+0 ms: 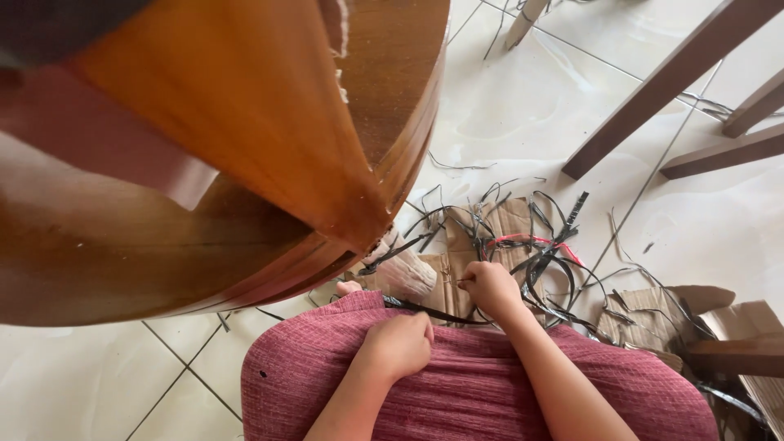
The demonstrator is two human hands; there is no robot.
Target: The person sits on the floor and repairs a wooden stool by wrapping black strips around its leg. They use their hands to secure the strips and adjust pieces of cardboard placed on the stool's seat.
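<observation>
While the person sits low over a pale tiled floor (523, 106), a dusty-pink ribbed cloth (482, 384) covers the lap at the bottom of the view. Both bare forearms reach forward across it. The left hand (400, 345) rests on the cloth's far edge, curled into a loose fist, pinching the near end of a thin black strip (433, 313). That strip runs flat along the cloth's edge toward the right hand (490, 287), which sits just beyond, over the floor, fingers bunched tight around the strip's other part, with a small thin point showing at the fingertips; what that point is cannot be told.

Just past the right hand lie flattened pieces of brown cardboard (506, 220), and over them a loose tangle of black strips (547, 261), looped and curled, with one red strand (531, 239) running through it. More torn cardboard (719, 318) sits to the right, near the lap, with black strips trailing across it.

To the left and above, very close to the camera and blurred, a large round wooden tabletop (163, 253) of glossy orange-brown fills much of the view, its layered edge splintered where it nears the hands. Farther off, at upper right, dark wooden furniture legs (653, 90) stand on the tiles, with stray thin strips scattered about them.
</observation>
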